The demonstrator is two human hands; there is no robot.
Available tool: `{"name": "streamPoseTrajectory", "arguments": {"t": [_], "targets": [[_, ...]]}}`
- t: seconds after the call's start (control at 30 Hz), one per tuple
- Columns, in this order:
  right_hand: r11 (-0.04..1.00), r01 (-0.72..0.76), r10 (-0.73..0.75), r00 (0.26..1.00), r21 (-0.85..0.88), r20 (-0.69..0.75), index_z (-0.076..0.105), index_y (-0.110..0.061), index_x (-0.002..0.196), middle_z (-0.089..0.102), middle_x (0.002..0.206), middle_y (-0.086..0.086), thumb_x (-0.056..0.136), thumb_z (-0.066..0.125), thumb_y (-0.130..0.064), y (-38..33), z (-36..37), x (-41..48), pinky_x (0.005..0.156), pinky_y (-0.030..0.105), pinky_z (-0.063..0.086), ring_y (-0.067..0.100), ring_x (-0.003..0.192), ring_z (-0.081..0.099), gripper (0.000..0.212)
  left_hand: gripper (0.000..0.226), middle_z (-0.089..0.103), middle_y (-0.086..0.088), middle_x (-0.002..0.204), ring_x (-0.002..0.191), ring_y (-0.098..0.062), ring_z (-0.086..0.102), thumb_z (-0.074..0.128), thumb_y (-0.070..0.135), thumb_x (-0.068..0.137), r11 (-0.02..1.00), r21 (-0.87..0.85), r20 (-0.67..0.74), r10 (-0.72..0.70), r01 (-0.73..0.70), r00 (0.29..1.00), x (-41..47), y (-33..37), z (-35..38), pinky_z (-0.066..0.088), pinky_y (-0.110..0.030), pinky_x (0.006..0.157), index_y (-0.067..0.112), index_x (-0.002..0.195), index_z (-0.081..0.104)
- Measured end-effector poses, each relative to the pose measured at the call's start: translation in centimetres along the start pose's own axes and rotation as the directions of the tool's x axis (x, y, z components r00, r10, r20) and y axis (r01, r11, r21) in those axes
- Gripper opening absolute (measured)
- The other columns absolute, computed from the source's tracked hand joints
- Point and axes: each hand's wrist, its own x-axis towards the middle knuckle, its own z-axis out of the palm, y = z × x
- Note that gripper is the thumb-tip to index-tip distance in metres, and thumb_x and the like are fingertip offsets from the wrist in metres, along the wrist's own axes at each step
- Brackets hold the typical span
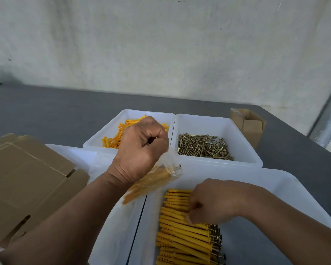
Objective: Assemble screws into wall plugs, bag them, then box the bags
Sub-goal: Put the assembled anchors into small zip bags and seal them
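Grey tabletop [46, 115] against a pale plastered wall serves as the work surface. Flattened cartons [27, 178] are stacked at the left. The near white tray [275, 180] holds assembled plug-and-screw sets [183, 236] lying in a row. Behind it, side by side, stand the plug tray [130, 111] with loose yellow wall plugs [113, 139] and the screw tray [214, 119] with brass-coloured screws [203, 148]. A small open carton [250, 127] stands beyond them on the right.

The left hand [141, 146] is fisted round the mouth of a clear bag [153, 180], which hangs tilted over the near tray's left edge and is partly filled with sets. The right hand [212, 201] is curled down onto the row, pinching at the sets.

Judgement: bagging is in hand. The next move calls for lifting the pinched sets clear and feeding them into the bag mouth, which looks closed in the fist.
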Motion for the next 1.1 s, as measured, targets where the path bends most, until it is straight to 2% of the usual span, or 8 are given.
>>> {"name": "streamPoseTrajectory", "arguments": {"t": [0.1,0.27,0.47,0.67,0.8,0.97,1.1], "targets": [[0.999,-0.027,0.026,0.999,0.032,0.034,0.068,-0.017,0.11,0.071,0.104,0.006,0.091,0.055,-0.058,-0.1,0.0,-0.1,0.072,0.028,0.05,0.021,0.093,0.07,0.047,0.016,0.057,-0.009,0.068,0.066,-0.018,0.053,0.049,0.007,0.065,1.0,0.007,0.001,0.0,0.0,1.0,0.0,0.1,0.0,0.042,-0.03,0.06,0.013,0.053,0.058],[0.997,-0.042,0.039,0.998,0.062,0.058,0.065,-0.017,0.111,0.07,0.106,0.006,0.091,0.058,-0.053,-0.2,-0.2,-0.2,0.063,0.024,0.047,0.022,0.092,0.071,0.042,0.016,0.057,-0.009,0.068,0.067,-0.021,0.054,0.05,0.007,0.065,1.0,0.017,-0.002,-0.002,0.002,1.0,0.0,0.1,0.0,0.044,-0.034,0.061,0.012,0.053,0.058],[0.997,-0.037,0.032,0.996,0.064,0.08,0.064,-0.019,0.116,0.069,0.11,0.006,0.091,0.06,-0.042,-0.3,-0.3,-0.2,0.079,0.033,0.054,0.024,0.096,0.07,0.035,0.015,0.057,-0.008,0.067,0.067,-0.021,0.054,0.05,0.007,0.064,1.0,0.017,-0.002,-0.003,0.003,1.0,0.0,0.1,0.0,0.044,-0.035,0.062,0.011,0.053,0.059],[1.0,-0.003,0.002,1.0,-0.024,-0.026,0.065,-0.014,0.116,0.065,0.111,0.006,0.087,0.061,-0.036,-0.6,0.1,0.2,0.067,0.027,0.048,0.02,0.097,0.063,0.036,0.016,0.057,-0.009,0.067,0.066,-0.02,0.054,0.05,0.006,0.065,1.0,0.011,-0.002,0.001,-0.001,1.0,0.0,0.1,-0.1,0.043,-0.032,0.061,0.012,0.053,0.058],[1.0,0.016,-0.017,0.999,-0.017,-0.045,0.064,-0.018,0.116,0.064,0.11,0.003,0.087,0.062,-0.036,-0.4,0.3,0.5,0.074,0.031,0.051,0.018,0.096,0.061,0.034,0.015,0.057,-0.01,0.067,0.067,-0.022,0.054,0.05,0.006,0.065,1.0,0.013,-0.001,0.007,-0.007,1.0,0.0,0.1,-0.1,0.045,-0.037,0.061,0.009,0.053,0.058],[0.99,0.042,-0.027,0.994,0.132,-0.109,0.062,-0.032,0.123,0.052,0.096,-0.014,0.087,0.068,-0.039,0.3,-0.5,0.1,0.067,0.021,0.043,0.008,0.089,0.052,0.036,0.015,0.057,-0.009,0.067,0.066,-0.02,0.053,0.05,0.006,0.064,1.0,0.004,-0.004,-0.004,0.004,1.0,0.0,0.0,-0.1,0.042,-0.032,0.06,0.012,0.053,0.057],[0.986,0.064,-0.039,0.986,0.153,-0.165,0.063,-0.034,0.123,0.051,0.095,-0.015,0.09,0.067,-0.036,0.6,-0.4,0.1,0.071,0.02,0.041,0.006,0.09,0.052,0.033,0.017,0.056,-0.007,0.067,0.065,-0.016,0.052,0.049,0.006,0.064,1.0,0.007,0.002,-0.004,0.004,1.0,0.0,0.0,-0.1,0.041,-0.029,0.06,0.016,0.052,0.056]]}}
